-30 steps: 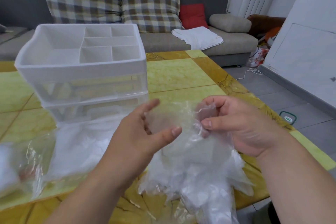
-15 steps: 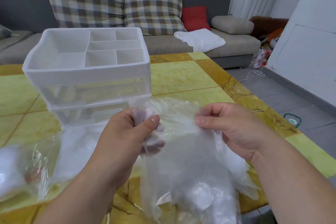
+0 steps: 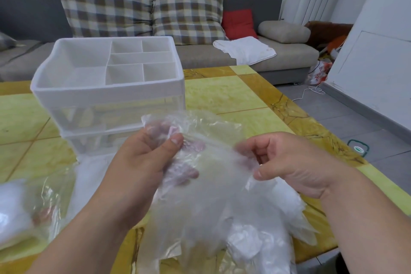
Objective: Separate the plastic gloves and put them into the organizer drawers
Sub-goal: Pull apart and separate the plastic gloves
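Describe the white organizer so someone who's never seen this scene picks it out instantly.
Start at the yellow-green tiled table before the grey sofa. On its left half, toward the sofa, stands the white plastic organizer. Unlike the limp clear plastic gloves near it, it is rigid, with a compartmented open top and see-through drawers below.

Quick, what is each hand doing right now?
Left hand: closed, pinching the plastic gloves near their top edge.
Right hand: closed, pinching the same gloves from the other side.
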Available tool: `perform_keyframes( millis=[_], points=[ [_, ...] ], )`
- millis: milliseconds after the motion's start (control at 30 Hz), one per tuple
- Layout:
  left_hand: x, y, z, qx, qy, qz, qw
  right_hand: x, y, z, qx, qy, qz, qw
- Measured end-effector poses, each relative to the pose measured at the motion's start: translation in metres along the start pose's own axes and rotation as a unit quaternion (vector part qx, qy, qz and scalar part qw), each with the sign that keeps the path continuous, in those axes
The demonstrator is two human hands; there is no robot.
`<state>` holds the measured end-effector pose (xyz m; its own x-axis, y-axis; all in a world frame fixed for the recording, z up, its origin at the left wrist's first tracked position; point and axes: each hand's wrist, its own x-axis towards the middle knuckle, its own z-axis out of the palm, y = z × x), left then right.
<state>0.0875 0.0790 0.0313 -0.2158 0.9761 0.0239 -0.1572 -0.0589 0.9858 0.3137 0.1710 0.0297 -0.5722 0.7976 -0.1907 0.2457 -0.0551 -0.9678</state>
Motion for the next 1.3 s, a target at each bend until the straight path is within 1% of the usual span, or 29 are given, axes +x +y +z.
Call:
perform_keyframes(
  millis=[67,133,167,233,300,367,500,667,800,900,1067,1133,1200,1300],
  points=[
    [-0.001,0.0,-0.003,0.027,-0.036,0.003,0.999,-0.002,-0.002,0.002,0.019,-0.047,-0.008,0.999],
    [-0.001,-0.002,-0.005,0.04,-0.066,-0.005,0.997,-0.002,-0.006,0.008,0.063,-0.067,-0.013,0.996],
    [-0.001,-0.003,-0.004,0.035,-0.076,-0.012,0.996,-0.002,-0.007,0.011,0.086,-0.057,-0.012,0.995],
    [-0.001,-0.004,-0.002,0.032,-0.085,-0.024,0.996,0.001,-0.008,0.018,0.118,-0.012,-0.022,0.993],
    [-0.002,-0.005,0.001,0.049,-0.07,-0.031,0.996,0.004,-0.01,0.023,0.127,0.042,-0.045,0.99],
    [-0.001,-0.005,0.002,0.056,-0.045,-0.038,0.997,0.005,-0.013,0.025,0.138,0.081,-0.062,0.985],
    [0.0,-0.002,0.002,0.065,-0.024,-0.063,0.996,0.006,-0.015,0.028,0.126,0.124,-0.076,0.981],
    [-0.002,0.002,-0.006,0.098,-0.043,-0.089,0.99,0.007,-0.015,0.021,0.135,0.208,-0.065,0.966],
    [-0.001,0.004,-0.014,0.117,-0.028,-0.097,0.988,0.008,-0.013,0.014,0.132,0.229,-0.043,0.964],
    [0.001,0.005,-0.02,0.11,-0.04,-0.109,0.987,0.008,-0.013,0.012,0.144,0.233,-0.037,0.961],
    [0.002,0.009,-0.028,0.13,-0.044,-0.134,0.981,0.007,-0.015,0.011,0.172,0.232,-0.025,0.957],
    [0.002,0.01,-0.032,0.153,-0.039,-0.136,0.978,0.007,-0.014,0.01,0.165,0.24,-0.023,0.956],
    [0.002,0.011,-0.035,0.154,-0.037,-0.128,0.979,0.007,-0.014,0.01,0.164,0.243,-0.021,0.956],
    [-0.001,0.012,-0.032,0.171,-0.103,-0.122,0.972,0.007,-0.015,0.014,0.16,0.241,-0.021,0.957]
  ],
)
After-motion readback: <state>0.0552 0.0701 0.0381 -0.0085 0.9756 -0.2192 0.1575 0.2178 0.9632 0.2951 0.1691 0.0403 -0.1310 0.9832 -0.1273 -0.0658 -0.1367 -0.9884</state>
